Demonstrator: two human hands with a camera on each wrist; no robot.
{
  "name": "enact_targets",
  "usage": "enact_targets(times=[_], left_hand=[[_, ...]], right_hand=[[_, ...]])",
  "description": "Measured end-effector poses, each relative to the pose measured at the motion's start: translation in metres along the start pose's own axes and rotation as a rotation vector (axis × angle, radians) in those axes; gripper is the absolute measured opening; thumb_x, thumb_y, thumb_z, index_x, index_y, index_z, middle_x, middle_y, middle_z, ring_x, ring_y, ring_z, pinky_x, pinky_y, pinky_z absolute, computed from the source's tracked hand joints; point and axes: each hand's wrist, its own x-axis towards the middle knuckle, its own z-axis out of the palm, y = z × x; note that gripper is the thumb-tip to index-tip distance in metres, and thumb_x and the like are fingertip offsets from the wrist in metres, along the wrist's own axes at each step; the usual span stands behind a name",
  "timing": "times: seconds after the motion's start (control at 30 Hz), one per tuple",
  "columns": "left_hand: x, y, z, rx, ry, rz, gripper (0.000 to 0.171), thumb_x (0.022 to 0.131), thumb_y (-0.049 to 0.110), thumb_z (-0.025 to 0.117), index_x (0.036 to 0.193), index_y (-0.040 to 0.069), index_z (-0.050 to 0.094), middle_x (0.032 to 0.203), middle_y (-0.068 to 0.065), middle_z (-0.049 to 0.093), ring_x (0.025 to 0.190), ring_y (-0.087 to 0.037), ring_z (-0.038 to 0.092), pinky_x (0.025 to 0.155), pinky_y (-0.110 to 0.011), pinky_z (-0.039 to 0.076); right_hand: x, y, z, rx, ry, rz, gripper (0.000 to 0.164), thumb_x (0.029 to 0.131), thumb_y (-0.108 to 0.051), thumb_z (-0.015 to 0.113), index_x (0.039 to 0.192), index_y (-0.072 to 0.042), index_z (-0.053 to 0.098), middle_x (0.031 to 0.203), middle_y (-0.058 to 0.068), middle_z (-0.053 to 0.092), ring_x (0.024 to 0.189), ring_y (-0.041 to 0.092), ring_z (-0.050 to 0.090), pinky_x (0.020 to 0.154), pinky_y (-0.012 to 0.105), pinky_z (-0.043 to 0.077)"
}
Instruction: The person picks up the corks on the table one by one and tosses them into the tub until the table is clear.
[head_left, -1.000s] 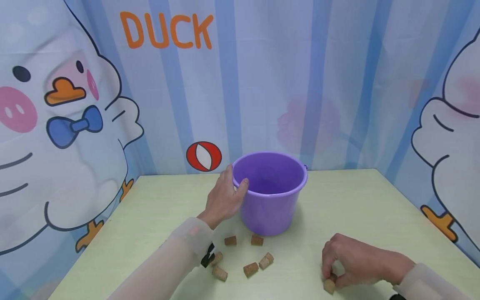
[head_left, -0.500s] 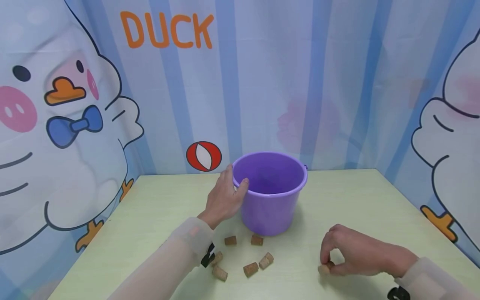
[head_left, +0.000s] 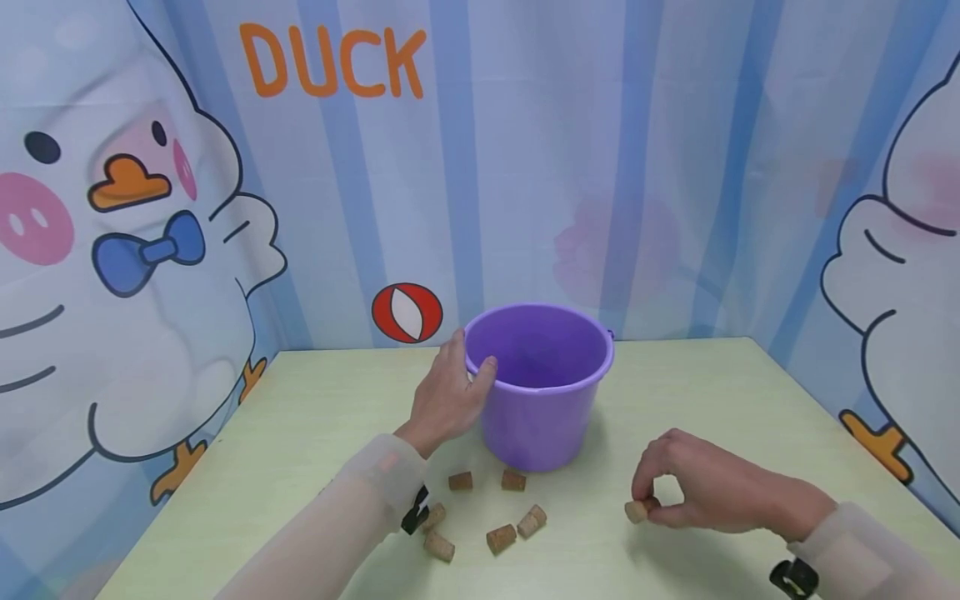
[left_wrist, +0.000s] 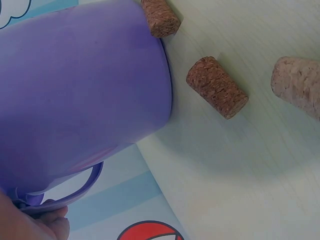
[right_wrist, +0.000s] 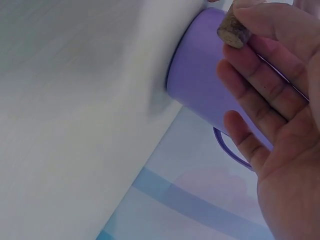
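A purple bucket (head_left: 536,425) stands upright toward the back of the table. My left hand (head_left: 447,396) grips its rim at the left side, thumb over the edge; the left wrist view shows the fingers by the bucket's handle (left_wrist: 82,192). In my right hand (head_left: 720,487), right of the bucket and raised over the table, thumb and fingers pinch a cork (head_left: 636,511). The right wrist view shows this cork (right_wrist: 233,31) between the thumb and fingertips, with the other fingers loosely spread.
Several loose corks lie in front of the bucket, among them a dark one (head_left: 513,481), a light one (head_left: 532,522) and one near my left sleeve (head_left: 439,547). The pale yellow table (head_left: 315,400) meets a blue striped curtain (head_left: 517,167) printed with ducks.
My right hand has lifted the cork off the table and carried it slightly up and leftward. The left hand and the bucket have stayed in place.
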Motion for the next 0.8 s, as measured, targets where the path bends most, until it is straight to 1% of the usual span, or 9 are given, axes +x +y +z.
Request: enact_targets(times=[0.13, 0.3, 0.4, 0.6, 0.73, 0.8], left_hand=[[0.000, 0.000, 0.000, 0.005, 0.000, 0.004, 0.077, 0.104, 0.047, 0.044, 0.164, 0.007, 0.015, 0.158, -0.013, 0.039, 0.141, -0.030, 0.043, 0.111, -0.055, 0.042], [0.000, -0.001, 0.000, 0.013, -0.003, 0.006, 0.078, 0.104, 0.048, 0.043, 0.164, 0.007, 0.014, 0.159, -0.014, 0.038, 0.142, -0.030, 0.042, 0.112, -0.055, 0.041], [0.000, -0.001, 0.000, 0.011, -0.002, 0.006, 0.077, 0.104, 0.048, 0.043, 0.164, 0.007, 0.015, 0.159, -0.013, 0.038, 0.142, -0.030, 0.043, 0.111, -0.055, 0.042], [0.000, -0.001, 0.000, 0.011, 0.002, 0.007, 0.077, 0.104, 0.047, 0.043, 0.164, 0.007, 0.016, 0.159, -0.013, 0.039, 0.142, -0.030, 0.043, 0.111, -0.055, 0.042], [0.000, -0.001, 0.000, 0.012, 0.000, 0.004, 0.077, 0.104, 0.047, 0.044, 0.164, 0.007, 0.015, 0.160, -0.013, 0.038, 0.143, -0.030, 0.042, 0.111, -0.056, 0.042], [0.000, -0.001, 0.000, 0.014, -0.001, 0.003, 0.077, 0.104, 0.047, 0.043, 0.164, 0.007, 0.015, 0.160, -0.014, 0.037, 0.143, -0.030, 0.042, 0.111, -0.055, 0.042]], right_hand=[[0.002, -0.002, -0.004, -0.007, 0.019, 0.011, 0.019, 0.091, -0.022, 0.080, 0.091, -0.039, 0.072, 0.086, -0.029, 0.065, 0.083, -0.005, 0.061, 0.088, 0.035, 0.047], [0.004, -0.005, -0.008, -0.052, 0.071, 0.030, 0.020, 0.089, -0.020, 0.082, 0.091, -0.038, 0.073, 0.085, -0.030, 0.063, 0.085, -0.005, 0.060, 0.089, 0.036, 0.046], [0.005, -0.007, -0.010, -0.079, 0.121, 0.041, 0.019, 0.089, -0.022, 0.082, 0.090, -0.038, 0.073, 0.084, -0.031, 0.063, 0.085, -0.004, 0.060, 0.088, 0.036, 0.045], [0.009, -0.007, -0.012, -0.077, 0.240, 0.060, 0.017, 0.091, -0.026, 0.080, 0.090, -0.041, 0.072, 0.084, -0.029, 0.065, 0.083, -0.004, 0.061, 0.085, 0.035, 0.047], [0.013, -0.006, -0.013, -0.098, 0.316, 0.048, 0.023, 0.087, -0.021, 0.084, 0.089, -0.041, 0.072, 0.085, -0.028, 0.066, 0.081, -0.004, 0.062, 0.083, 0.033, 0.048], [0.015, -0.006, -0.014, -0.109, 0.346, 0.040, 0.026, 0.084, -0.016, 0.086, 0.089, -0.038, 0.073, 0.086, -0.028, 0.067, 0.080, -0.003, 0.062, 0.081, 0.033, 0.047]])
